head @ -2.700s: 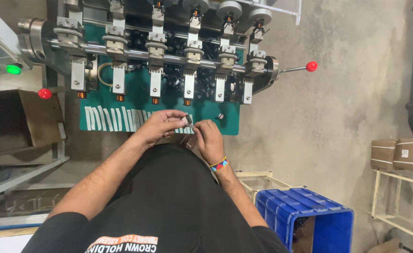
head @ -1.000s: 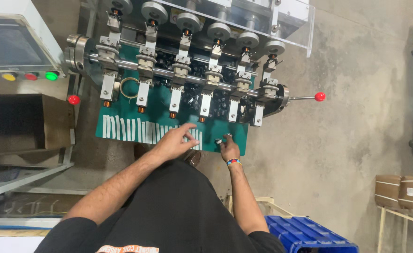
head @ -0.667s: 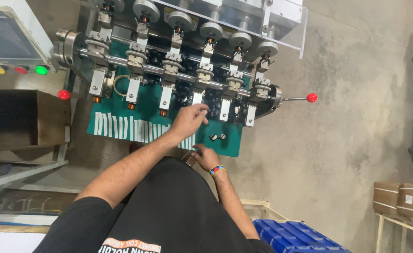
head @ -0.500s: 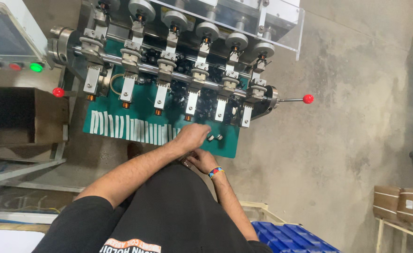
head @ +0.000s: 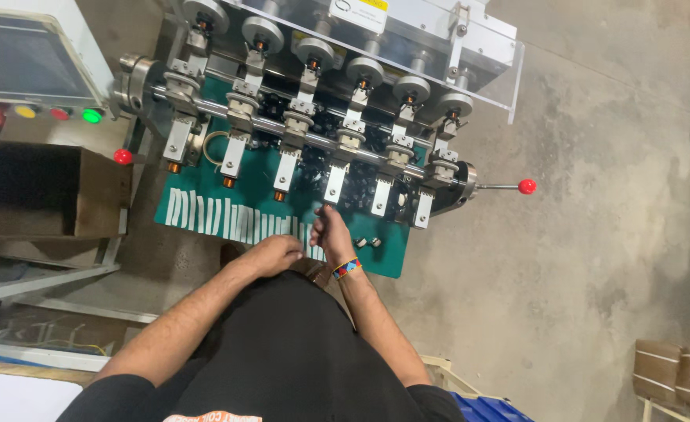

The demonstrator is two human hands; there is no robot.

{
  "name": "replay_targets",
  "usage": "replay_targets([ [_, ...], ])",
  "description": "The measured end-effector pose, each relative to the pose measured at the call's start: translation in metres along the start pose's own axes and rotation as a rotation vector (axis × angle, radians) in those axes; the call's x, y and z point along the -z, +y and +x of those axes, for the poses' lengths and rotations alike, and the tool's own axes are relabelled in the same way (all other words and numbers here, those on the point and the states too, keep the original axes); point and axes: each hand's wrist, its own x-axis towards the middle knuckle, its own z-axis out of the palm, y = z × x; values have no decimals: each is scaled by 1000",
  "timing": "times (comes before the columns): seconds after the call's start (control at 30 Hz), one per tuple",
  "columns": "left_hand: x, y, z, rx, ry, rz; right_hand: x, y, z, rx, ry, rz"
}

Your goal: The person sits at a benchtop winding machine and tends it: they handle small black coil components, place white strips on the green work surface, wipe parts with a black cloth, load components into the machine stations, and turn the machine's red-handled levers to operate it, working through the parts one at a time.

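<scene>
On green machine bed, white strips, concrete floor

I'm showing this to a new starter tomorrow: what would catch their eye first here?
Probably the row of metal spindle heads running slantwise across the green machine bed, with red-knobbed levers at either end. Below it, a rank of white strips lines the bed's near edge. The right hand reaches up toward one spindle, while the left hand rests at the strips.
</scene>
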Motion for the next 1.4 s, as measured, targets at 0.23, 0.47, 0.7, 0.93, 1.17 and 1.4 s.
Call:
replay_targets([
  [0.23,80,47,-39,-339,421,-251,-26,-28,-61,-185,-207,-102],
  [0.47,104,33,-27,-385,44,-471,-48,-47,-93,-415,-466,63],
  [0.7,78,30,-8,55,240,-848,-67,-50,-118,208,-60,-687],
  [0.93,81,51,-9,-281,-6,-306,-50,-70,-141,901,169,-1174],
  [1.17,38,61,7,-57,203,-824,-5,-54,-119,272,-42,-637],
  [1.4,-22,52,22,94,270,-1217,3,-12,-112,142,-275,-637],
])
